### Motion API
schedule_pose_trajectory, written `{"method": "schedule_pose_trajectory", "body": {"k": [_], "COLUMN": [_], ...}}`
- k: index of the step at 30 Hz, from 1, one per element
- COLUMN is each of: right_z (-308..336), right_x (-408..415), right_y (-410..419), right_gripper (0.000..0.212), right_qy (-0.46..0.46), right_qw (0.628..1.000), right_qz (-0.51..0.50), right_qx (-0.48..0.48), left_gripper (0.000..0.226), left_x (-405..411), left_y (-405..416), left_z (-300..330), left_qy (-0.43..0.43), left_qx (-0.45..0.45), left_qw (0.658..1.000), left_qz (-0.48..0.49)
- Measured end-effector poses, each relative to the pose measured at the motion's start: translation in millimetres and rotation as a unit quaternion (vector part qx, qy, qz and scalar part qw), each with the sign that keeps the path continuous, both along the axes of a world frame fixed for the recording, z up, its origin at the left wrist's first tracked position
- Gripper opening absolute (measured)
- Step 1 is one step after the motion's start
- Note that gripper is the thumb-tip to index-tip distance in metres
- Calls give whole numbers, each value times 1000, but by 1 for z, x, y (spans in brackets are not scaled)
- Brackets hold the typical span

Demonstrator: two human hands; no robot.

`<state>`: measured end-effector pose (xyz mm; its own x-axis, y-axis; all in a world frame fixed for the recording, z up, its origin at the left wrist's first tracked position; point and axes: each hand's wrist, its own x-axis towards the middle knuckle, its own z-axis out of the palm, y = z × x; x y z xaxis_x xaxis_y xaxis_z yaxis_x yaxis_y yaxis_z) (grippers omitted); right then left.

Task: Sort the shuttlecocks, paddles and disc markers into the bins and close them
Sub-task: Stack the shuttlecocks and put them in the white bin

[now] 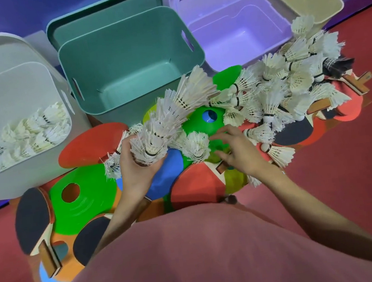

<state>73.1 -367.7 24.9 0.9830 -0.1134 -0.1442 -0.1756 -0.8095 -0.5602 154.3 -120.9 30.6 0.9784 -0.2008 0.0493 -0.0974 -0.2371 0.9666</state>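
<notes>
Left hand [137, 170]: fingers curled round a nested stack of shuttlecocks [168, 117], just in front of the teal bin [130, 61]. Right hand [235, 151]: fingers spread and loosely bent, holding nothing, touching a green disc marker [199, 125] right of the stack. Grey bin [12, 110], left of the teal bin, held shuttlecocks. Loose shuttlecocks [290, 81], paddles [36, 225] and markers lay before the teal bin.

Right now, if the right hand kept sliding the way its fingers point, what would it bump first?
Probably the loose shuttlecock lying just past the fingertips of the right hand, on the green disc. The fingers point left, toward it. Depth is hard to judge, so they may already touch it.
</notes>
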Motion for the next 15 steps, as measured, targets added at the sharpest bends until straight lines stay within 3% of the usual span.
{"method": "schedule_pose_trajectory", "body": {"k": [7, 12, 15], "right_z": [-2, -6, 1], "right_x": [21, 26, 26], "right_y": [18, 9, 3], "right_gripper": [53, 16, 19], "right_qy": [-31, -22, -113], "right_qw": [996, 991, 992], "right_qz": [56, 98, 31], "right_qx": [-58, -84, -42], "left_gripper": [56, 55, 54], "left_x": [-6, -10, -11], "left_y": [5, 7, 8], "left_z": [0, 0, 2], "left_qy": [8, 11, 13], "left_qx": [-1, -7, -12], "left_qw": [1000, 1000, 999], "left_qz": [23, 24, 29]}}
